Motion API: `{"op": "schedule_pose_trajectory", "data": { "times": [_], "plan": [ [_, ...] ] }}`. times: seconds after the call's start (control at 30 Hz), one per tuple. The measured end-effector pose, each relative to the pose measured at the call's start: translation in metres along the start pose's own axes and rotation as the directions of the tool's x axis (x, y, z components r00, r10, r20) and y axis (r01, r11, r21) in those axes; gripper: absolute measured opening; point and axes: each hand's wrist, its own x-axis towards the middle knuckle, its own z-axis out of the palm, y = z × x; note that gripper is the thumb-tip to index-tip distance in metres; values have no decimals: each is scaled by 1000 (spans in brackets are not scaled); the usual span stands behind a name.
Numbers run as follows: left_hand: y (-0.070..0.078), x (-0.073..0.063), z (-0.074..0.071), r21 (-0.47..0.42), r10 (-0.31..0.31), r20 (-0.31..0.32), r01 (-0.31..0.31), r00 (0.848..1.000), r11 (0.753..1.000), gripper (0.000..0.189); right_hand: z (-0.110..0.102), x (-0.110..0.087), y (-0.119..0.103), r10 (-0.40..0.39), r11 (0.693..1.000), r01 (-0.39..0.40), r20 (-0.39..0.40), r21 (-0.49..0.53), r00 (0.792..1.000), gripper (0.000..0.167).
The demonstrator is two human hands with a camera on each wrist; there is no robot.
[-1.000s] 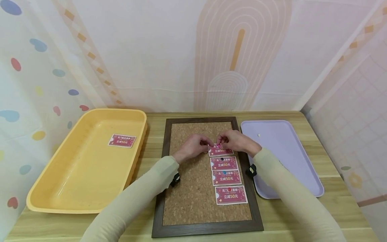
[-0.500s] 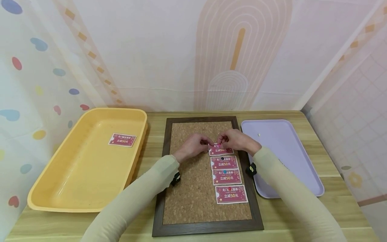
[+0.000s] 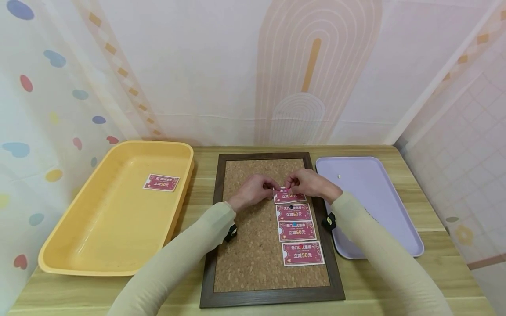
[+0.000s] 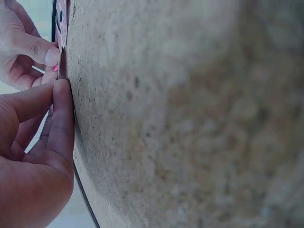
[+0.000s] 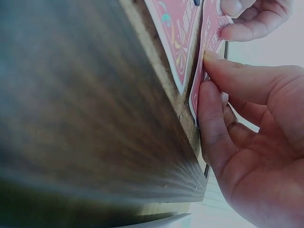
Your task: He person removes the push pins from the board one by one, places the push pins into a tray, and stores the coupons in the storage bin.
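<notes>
The topmost maroon coupon (image 3: 290,196) lies against the cork board (image 3: 245,259), above a column of 3 pinned coupons. My left hand (image 3: 254,189) pinches its upper left corner between thumb and index finger. From the right, my right hand (image 3: 310,182) has thumb and index finger at the same coupon's top edge, pinching a small pink push pin (image 4: 56,68). Its point is hidden by the fingers. In the right wrist view, the right thumb rests on the coupon's (image 5: 209,40) face. Black, blue (image 3: 294,224) and red (image 3: 301,246) pins hold the lower coupons.
The board's dark wooden frame (image 3: 272,297) surrounds the cork. To the left stands a deep yellow tray (image 3: 110,237) with one coupon (image 3: 161,182) inside. A shallow lilac tray (image 3: 379,188) at the right bears a small pale piece (image 3: 338,176), partly behind the right forearm.
Both hands stay at the top coupon, with hardly any movement of the fingers. The whole head view shifts very slightly.
</notes>
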Motion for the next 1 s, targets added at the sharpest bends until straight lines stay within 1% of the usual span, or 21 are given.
{"op": "schedule_pose_trajectory", "data": {
  "times": [0.37,0.67,0.87,1.0],
  "plan": [
    [1,0,0,-7,-25,11,25,1000,1000,17,-1,-2,0,-13,1000,13,3,-5,1000,4],
    [-1,1,-1,-11,-16,12,16,1000,1000,18,0,-2,0,-16,1000,16,3,-1,1000,5],
    [-1,2,-2,3,7,15,-7,1000,1000,20,-1,-1,1,-11,1000,11,5,-2,1000,6],
    [1,1,-1,17,5,15,-5,1000,1000,16,-4,-3,2,-45,999,45,22,5,999,5]
  ]
}}
